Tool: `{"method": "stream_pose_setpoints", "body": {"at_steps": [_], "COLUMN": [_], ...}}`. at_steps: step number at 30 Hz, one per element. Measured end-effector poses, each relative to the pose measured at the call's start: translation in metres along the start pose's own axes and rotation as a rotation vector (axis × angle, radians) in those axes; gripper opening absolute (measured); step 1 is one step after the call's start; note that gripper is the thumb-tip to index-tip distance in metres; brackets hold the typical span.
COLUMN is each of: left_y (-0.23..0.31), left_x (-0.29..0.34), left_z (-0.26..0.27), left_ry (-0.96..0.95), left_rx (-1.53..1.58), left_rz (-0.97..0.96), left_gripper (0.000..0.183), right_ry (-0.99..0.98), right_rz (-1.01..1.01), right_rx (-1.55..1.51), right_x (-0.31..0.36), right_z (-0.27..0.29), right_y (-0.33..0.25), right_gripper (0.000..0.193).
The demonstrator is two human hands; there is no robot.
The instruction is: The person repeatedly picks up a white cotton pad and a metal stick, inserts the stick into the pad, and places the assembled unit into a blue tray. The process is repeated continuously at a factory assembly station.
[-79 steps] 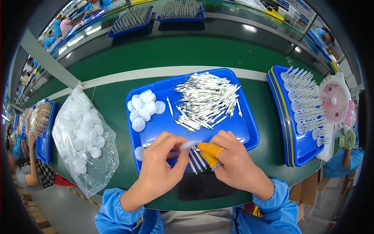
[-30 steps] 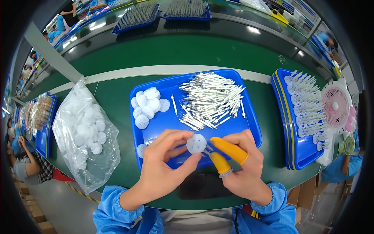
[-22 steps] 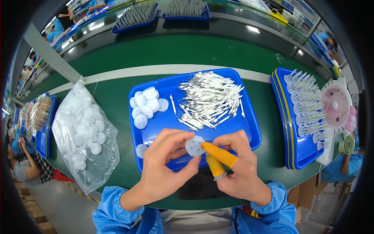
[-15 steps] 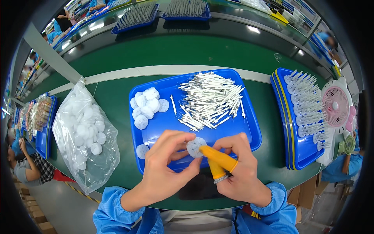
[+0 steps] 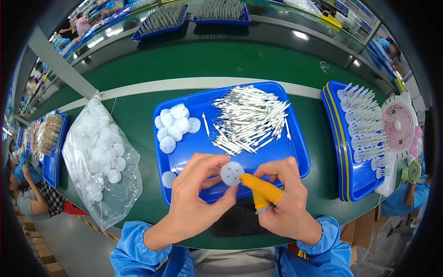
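Between the thumb and fingers of my left hand (image 5: 196,191) is a whitish, translucent round plastic disc (image 5: 231,173), held upright with faint markings on its face. My right hand (image 5: 281,198) wears yellow finger cots (image 5: 264,190), and its covered fingertip meets the disc's right edge. Its fingers are drawn together; whatever they pinch is hidden. Both hands are over the near side of a blue tray (image 5: 184,156). A heap of thin white sticks with fine wire ends (image 5: 251,117) fills the tray's far right, and several similar discs (image 5: 174,124) lie at its left.
A clear plastic bag of white discs (image 5: 101,157) lies left. Stacked blue trays (image 5: 344,177) with rows of assembled pieces stand right, beside a pink-and-white fan (image 5: 398,124). Beyond a pale rail (image 5: 184,84) runs a green belt (image 5: 207,57). A dark flat object (image 5: 237,222) lies below my hands.
My right fingertip has slid slightly right, from over the disc's face to its edge, showing more of the disc. My left hand has barely moved.
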State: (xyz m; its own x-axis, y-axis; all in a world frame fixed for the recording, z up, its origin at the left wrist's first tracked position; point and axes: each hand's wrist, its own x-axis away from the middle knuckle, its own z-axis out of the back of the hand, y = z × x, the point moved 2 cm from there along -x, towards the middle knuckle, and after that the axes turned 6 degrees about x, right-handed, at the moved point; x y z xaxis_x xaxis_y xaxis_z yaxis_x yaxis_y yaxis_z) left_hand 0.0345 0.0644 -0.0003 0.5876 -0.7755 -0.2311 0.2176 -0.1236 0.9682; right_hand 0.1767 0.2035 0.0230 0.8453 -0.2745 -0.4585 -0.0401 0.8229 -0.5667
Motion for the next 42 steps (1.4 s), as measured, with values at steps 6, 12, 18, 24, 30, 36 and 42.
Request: {"method": "stream_pose_setpoints", "body": {"at_steps": [6, 12, 18, 24, 30, 36, 42], "left_y": [-0.001, 0.0, 0.006, 0.004, 0.006, 0.002, 0.007], "left_x": [0.002, 0.001, 0.002, 0.004, 0.004, 0.002, 0.003], "left_z": [0.0, 0.0, -0.001, -0.001, -0.002, -0.001, -0.002], "left_ry": [-0.012, -0.002, -0.032, -0.103, -0.115, -0.035, -0.131], "left_rx": [-0.017, -0.029, -0.06, -0.063, -0.078, -0.055, -0.126], "left_rz": [0.009, -0.007, 0.021, 0.027, 0.029, 0.023, 0.024], "left_gripper": [0.053, 0.054, 0.054, 0.059, 0.059, 0.056, 0.059], "right_ry": [-0.015, 0.002, 0.026, 0.007, 0.018, 0.011, -0.01], "right_rz": [0.033, 0.017, -0.001, -0.024, -0.003, -0.042, -0.006], "right_rx": [0.0, 0.022, 0.001, 0.044, 0.009, 0.021, 0.008], "right_x": [0.003, 0.003, 0.0, 0.001, 0.0, 0.004, -0.002], "right_z": [-0.001, 0.001, 0.002, -0.003, -0.001, 0.001, 0.002], "right_y": [0.003, 0.006, 0.005, 0.012, 0.009, 0.008, 0.005], "right_gripper": [0.053, 0.055, 0.056, 0.054, 0.052, 0.052, 0.052]}}
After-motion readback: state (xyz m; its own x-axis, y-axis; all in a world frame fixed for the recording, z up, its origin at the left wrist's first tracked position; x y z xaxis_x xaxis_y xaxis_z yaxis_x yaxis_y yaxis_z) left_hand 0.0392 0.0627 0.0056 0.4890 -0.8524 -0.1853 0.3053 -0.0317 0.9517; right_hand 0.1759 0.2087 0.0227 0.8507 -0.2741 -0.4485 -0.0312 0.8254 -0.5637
